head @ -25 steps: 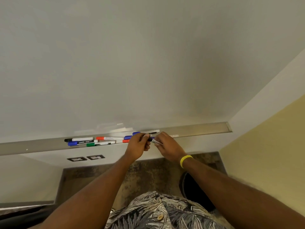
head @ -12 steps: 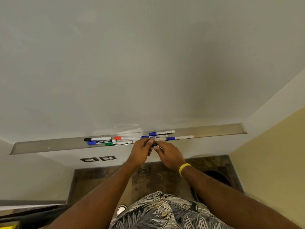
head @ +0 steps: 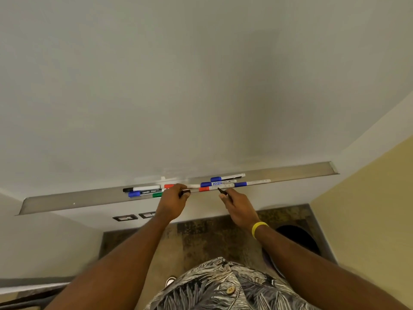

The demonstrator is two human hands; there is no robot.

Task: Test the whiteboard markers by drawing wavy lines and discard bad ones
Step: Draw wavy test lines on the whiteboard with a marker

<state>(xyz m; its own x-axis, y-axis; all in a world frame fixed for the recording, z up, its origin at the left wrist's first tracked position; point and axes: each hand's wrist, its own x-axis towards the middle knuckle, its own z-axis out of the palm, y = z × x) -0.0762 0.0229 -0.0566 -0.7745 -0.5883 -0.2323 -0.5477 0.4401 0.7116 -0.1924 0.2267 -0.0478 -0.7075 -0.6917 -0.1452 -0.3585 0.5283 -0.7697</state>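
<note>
A blank whiteboard (head: pixel 178 86) fills the upper view, with a metal marker tray (head: pixel 67 201) along its bottom edge. Several capped markers lie in the tray: a black one (head: pixel 143 189), blue ones (head: pixel 143 193) (head: pixel 226 178) (head: pixel 252 183), a red one (head: pixel 214 188) and a green one (head: pixel 157 195) partly behind my left hand. My left hand (head: pixel 173 201) is closed around a small dark marker cap (head: pixel 185 192) just in front of the tray. My right hand (head: pixel 238 205) holds an uncapped black marker (head: pixel 222 191), its tip pointing up toward the tray.
A dark round bin (head: pixel 299 240) stands on the mottled floor at the lower right, beside a yellow wall (head: pixel 368 209). Two wall sockets (head: pixel 134 217) sit below the tray. My patterned shirt (head: pixel 223 287) fills the bottom centre.
My hands were together on one marker; they have pulled apart, the cap staying in the left hand and the bare marker in the right.
</note>
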